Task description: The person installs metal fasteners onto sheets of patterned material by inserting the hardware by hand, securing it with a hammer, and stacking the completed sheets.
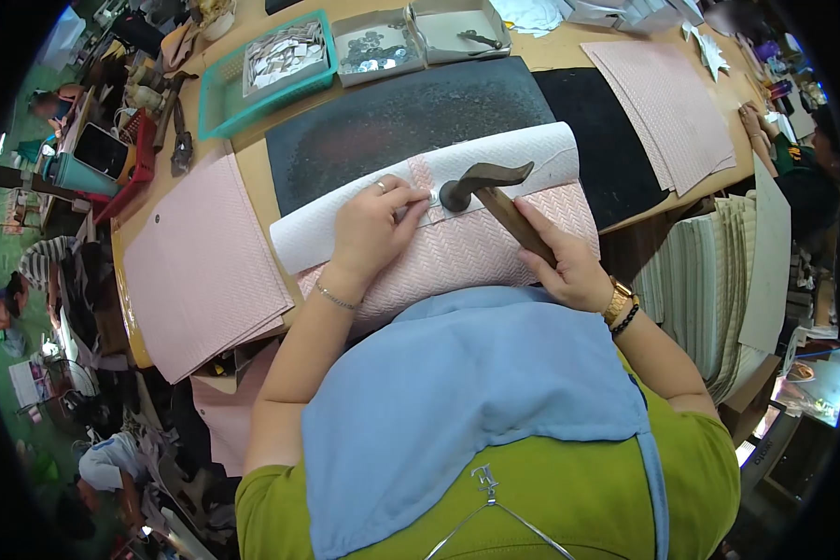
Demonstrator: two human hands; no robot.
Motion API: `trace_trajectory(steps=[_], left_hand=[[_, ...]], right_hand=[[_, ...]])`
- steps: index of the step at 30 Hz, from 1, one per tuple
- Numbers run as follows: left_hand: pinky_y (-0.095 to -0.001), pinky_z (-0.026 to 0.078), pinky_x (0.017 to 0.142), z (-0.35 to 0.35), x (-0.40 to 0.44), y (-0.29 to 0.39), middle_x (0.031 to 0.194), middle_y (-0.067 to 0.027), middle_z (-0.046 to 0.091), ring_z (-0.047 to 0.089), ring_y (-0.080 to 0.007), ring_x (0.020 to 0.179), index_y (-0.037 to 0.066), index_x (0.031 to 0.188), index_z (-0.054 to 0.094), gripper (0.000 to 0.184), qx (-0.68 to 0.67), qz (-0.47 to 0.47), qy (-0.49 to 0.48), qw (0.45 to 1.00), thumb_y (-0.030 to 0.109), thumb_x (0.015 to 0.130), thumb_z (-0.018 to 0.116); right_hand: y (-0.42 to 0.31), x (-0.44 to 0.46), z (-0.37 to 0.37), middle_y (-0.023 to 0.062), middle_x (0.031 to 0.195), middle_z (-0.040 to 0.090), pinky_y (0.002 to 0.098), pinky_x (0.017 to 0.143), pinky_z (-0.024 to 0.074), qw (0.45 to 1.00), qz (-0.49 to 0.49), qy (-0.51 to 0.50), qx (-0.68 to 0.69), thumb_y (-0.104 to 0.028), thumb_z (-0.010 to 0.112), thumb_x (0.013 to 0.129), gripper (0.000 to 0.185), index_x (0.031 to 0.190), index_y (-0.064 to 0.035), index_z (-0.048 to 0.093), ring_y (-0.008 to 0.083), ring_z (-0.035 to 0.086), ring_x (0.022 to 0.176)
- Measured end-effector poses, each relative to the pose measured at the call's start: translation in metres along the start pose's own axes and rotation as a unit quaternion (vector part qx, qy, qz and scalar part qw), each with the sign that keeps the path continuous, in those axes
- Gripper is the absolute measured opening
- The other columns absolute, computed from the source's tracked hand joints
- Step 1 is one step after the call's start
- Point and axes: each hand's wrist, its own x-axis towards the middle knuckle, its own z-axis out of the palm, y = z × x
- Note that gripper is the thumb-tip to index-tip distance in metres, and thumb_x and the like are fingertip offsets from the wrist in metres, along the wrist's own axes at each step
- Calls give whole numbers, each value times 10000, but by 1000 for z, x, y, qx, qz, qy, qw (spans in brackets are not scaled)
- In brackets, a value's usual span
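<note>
Your left hand point(371, 231) comes in from the left with the forearm angled up and inward, the wrist fairly straight and the back of the hand facing up; its thumb and index finger are drawn together at a small silvery piece point(434, 197), though you cannot tell whether they clamp it. Your right hand point(579, 271) reaches in from the other side, fingers wrapped around the wooden handle of a dark metal hammer with a curved claw point(509, 217), its round face just beside your left fingertips. Beneath both lies a pale pink herringbone-textured panel with a white quilted flap point(532, 238), near you in front of a dark grey slab point(392, 121) on the tan worktop point(557, 54). 2 stacks of pink textured sheets flank it, 1 at left point(205, 261) and 1 at right point(663, 112). Beyond the slab sit a teal plastic basket point(218, 105) and 2 shallow cardboard boxes point(359, 26).
</note>
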Motion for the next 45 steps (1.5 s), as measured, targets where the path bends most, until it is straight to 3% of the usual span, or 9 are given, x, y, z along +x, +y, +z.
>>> trace_trajectory(steps=[16,20,25,28,31,34,37,40,45], left_hand=[[-244,460,559,-1,0,-4,790,-33,659,583,-115,593,41,917,752,118,-34,-21,5,999,107,822,775],[-252,458,564,0,0,-5,788,-35,657,587,-125,601,40,912,749,114,-38,-16,5,999,97,816,773],[-261,457,569,-2,-1,-6,791,-41,655,585,-130,606,42,910,747,110,-48,-16,0,999,86,812,768],[-259,463,576,-5,1,-4,803,-37,654,582,-125,623,50,909,750,129,-56,-28,-9,998,102,797,789],[-259,476,589,-7,1,-10,835,-29,657,582,-125,641,70,1081,715,352,-72,20,-21,997,148,760,836],[-262,489,606,-9,2,-2,875,-32,666,580,-127,652,100,1333,562,716,-82,-59,-32,994,211,706,888],[-333,530,647,-11,2,-1,822,-69,638,648,-226,698,118,1462,392,937,-88,-60,-13,994,310,691,889],[-261,497,619,-10,1,-4,894,-52,669,577,-123,668,127,1495,358,1005,-71,-66,-26,995,263,669,914],[-253,489,618,-11,1,-2,860,-43,639,566,-124,659,128,1510,349,1019,-79,-82,-37,993,279,674,911]], right_hand=[[0,12,4,204,964,641,394,795,505,997,-69,24,-37,-76,587,938,701,1566,-137,281,328,641,840],[-10,17,-1,198,958,636,400,785,502,995,-27,-49,-85,-73,584,940,690,1561,-133,291,331,630,828],[-15,22,-3,183,875,610,422,742,492,988,-103,-6,-114,-68,582,931,703,1563,-145,284,332,609,772],[-23,23,-5,176,841,599,429,707,488,989,-64,-39,-124,-64,584,925,707,1562,-173,295,331,600,741],[-40,30,-17,167,818,591,430,675,487,983,-37,-69,-168,-64,583,925,702,1556,-214,315,330,596,712],[-53,41,-22,151,798,587,430,652,494,974,-84,-67,-198,-65,577,926,700,1551,-255,326,325,598,679],[-82,53,-25,142,787,578,427,654,489,952,-94,-109,-270,-74,605,923,686,1537,-262,362,325,580,658],[-84,56,-28,128,751,552,426,632,479,924,-70,-148,-345,-96,624,924,673,1524,-286,386,316,554,621],[-85,60,-38,144,772,581,409,613,509,916,-61,-168,-359,-78,581,928,690,1545,-264,334,309,612,639]])
